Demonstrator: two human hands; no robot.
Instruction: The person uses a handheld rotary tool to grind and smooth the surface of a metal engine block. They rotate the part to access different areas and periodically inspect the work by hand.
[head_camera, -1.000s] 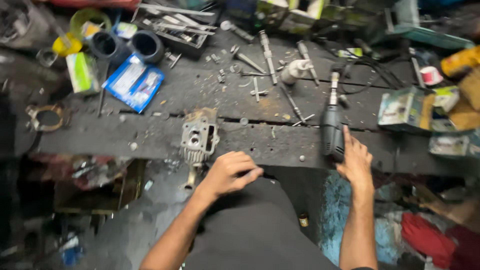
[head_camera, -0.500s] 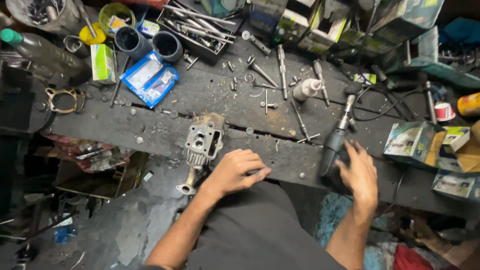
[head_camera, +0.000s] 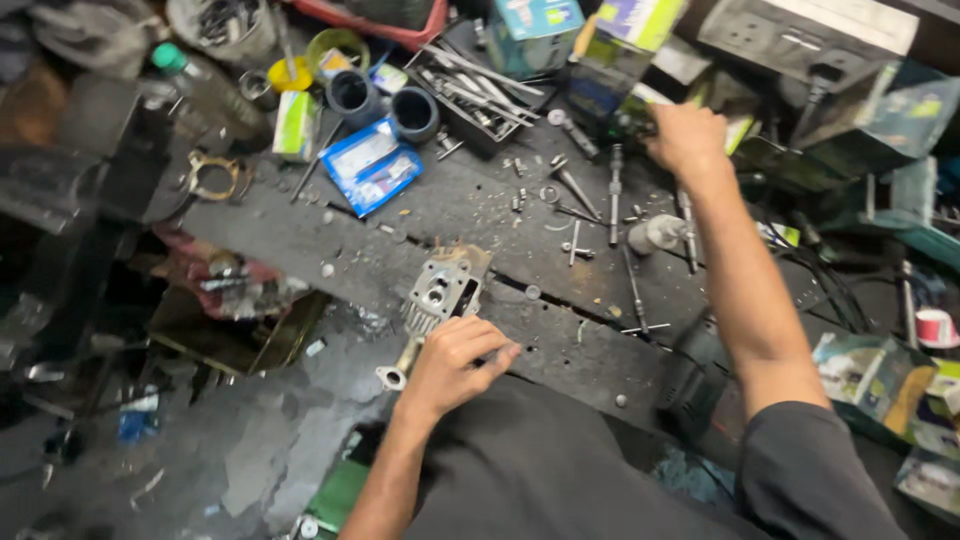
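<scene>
Blue packet (head_camera: 372, 166) lies flat on bench (head_camera: 300, 235). Two dark cups (head_camera: 385, 103) just behind it. Brass gasket (head_camera: 213, 176) left, near edge.

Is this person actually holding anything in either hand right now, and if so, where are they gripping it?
The left hand rests on the near end of the finned metal engine part; a full grip cannot be told. The right hand reaches among the boxes; whether it holds anything cannot be told.

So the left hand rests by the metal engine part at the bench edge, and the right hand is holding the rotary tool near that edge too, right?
Not quite. In the head view the left hand does rest by the engine part at the bench edge, but the right hand holds no rotary tool: it reaches to the far side of the bench, among the boxes there.
</scene>
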